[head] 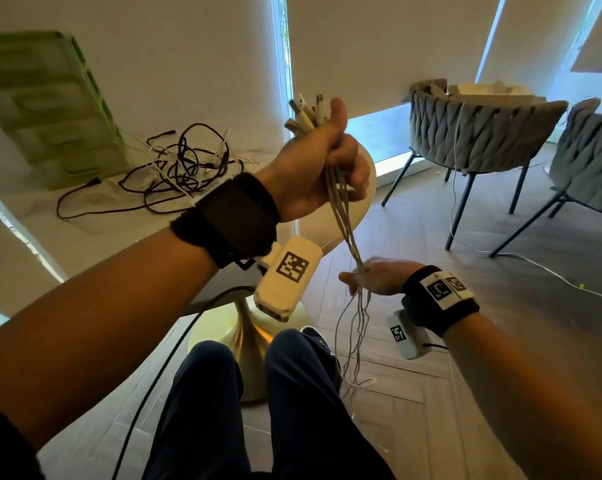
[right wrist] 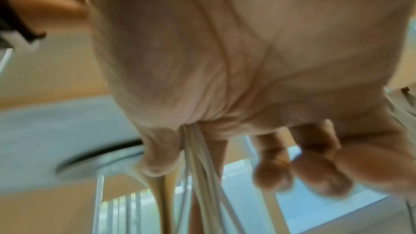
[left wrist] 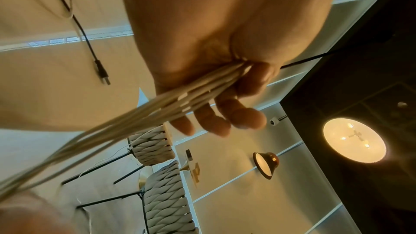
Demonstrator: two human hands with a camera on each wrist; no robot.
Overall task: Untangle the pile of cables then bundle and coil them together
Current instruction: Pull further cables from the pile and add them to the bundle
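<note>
My left hand (head: pixel 323 164) is raised above the table edge and grips a bundle of white cables (head: pixel 341 216) in a fist. Their USB plugs (head: pixel 306 112) stick up out of the top of the fist. In the left wrist view the white cables (left wrist: pixel 157 109) run out from under the curled fingers (left wrist: pixel 245 118). Lower down, my right hand (head: pixel 368 275) holds the same strands between thumb and forefinger. Below it the cables hang loose to the floor. The right wrist view shows the cables (right wrist: pixel 202 166) leaving the crook of the thumb (right wrist: pixel 157 157). A tangled pile of dark and white cables (head: pixel 181 164) lies on the table.
The white round table (head: pixel 95 220) stands on a gold pedestal (head: pixel 244 344) in front of my knees. A green crate (head: pixel 50 109) sits at its far left. Two woven grey chairs (head: pixel 472 133) stand to the right, and a thin white cable (head: pixel 535 265) trails over the floor there.
</note>
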